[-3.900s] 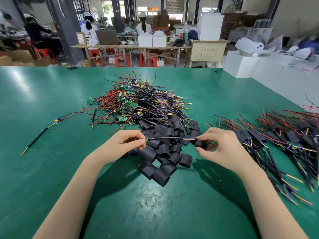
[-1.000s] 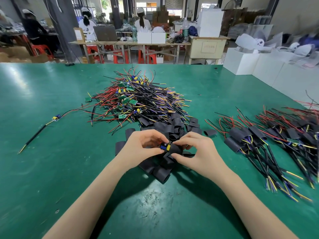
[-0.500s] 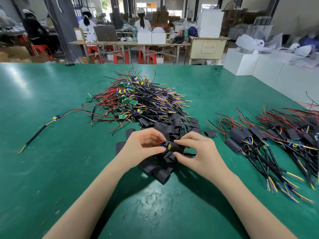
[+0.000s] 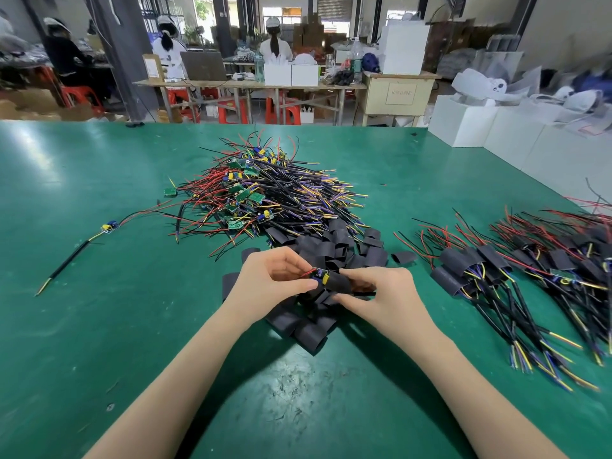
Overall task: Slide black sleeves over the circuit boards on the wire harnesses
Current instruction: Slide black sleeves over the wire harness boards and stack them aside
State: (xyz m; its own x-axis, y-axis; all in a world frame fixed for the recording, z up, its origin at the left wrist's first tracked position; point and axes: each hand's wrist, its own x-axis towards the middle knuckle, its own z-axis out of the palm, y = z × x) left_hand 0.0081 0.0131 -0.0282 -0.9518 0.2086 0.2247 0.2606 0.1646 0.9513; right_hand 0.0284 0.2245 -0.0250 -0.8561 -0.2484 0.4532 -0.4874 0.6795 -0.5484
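My left hand (image 4: 273,278) pinches a small circuit board (image 4: 320,276) with blue and yellow parts and a red wire. My right hand (image 4: 381,293) grips a black sleeve (image 4: 341,282) whose open end meets the board; the board's far end is hidden inside it. Both hands hover over a heap of loose black sleeves (image 4: 334,250). Behind it lies a pile of bare wire harnesses (image 4: 265,193) with green boards. Sleeved harnesses (image 4: 516,276) lie in bundles at the right.
The green table (image 4: 99,326) carries one stray harness (image 4: 82,246) at the left. White boxes (image 4: 496,127) line the far right edge. People sit at benches beyond the table's far edge.
The hands first held the cable stretched between them, then came together. Over the last second the sleeve has crept a little further onto the board.
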